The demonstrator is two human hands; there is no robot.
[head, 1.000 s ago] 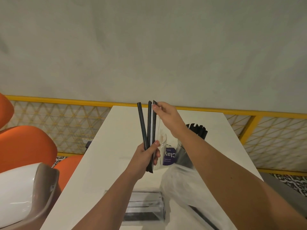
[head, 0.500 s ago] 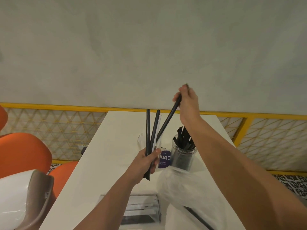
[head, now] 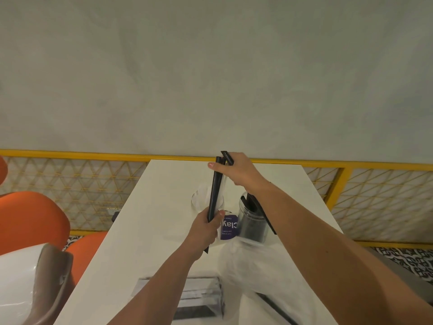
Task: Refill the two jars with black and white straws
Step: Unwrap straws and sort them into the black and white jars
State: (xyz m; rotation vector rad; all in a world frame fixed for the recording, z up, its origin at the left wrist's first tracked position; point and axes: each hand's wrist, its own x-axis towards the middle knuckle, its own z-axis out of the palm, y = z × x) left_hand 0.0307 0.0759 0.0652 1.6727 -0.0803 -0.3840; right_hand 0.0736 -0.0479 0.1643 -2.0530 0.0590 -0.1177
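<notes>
Just left of the dark jar (head: 253,221), your left hand (head: 207,227) grips the low end of some black straws (head: 214,191). Your right hand (head: 236,171) pinches their tops, up behind that jar. The clear jar (head: 198,202) stands left of it too.

Long black plastic straws (head: 214,193), held nearly upright.
The left hand (head: 209,227) grips their lower ends and the right hand (head: 236,171) pinches their tops. They rise just left of the clear round jar (head: 254,221), which stands upright and is packed with more black straws. A second clear jar (head: 199,202), with pale straws inside, stands left of that jar, directly behind the held straws.
</notes>
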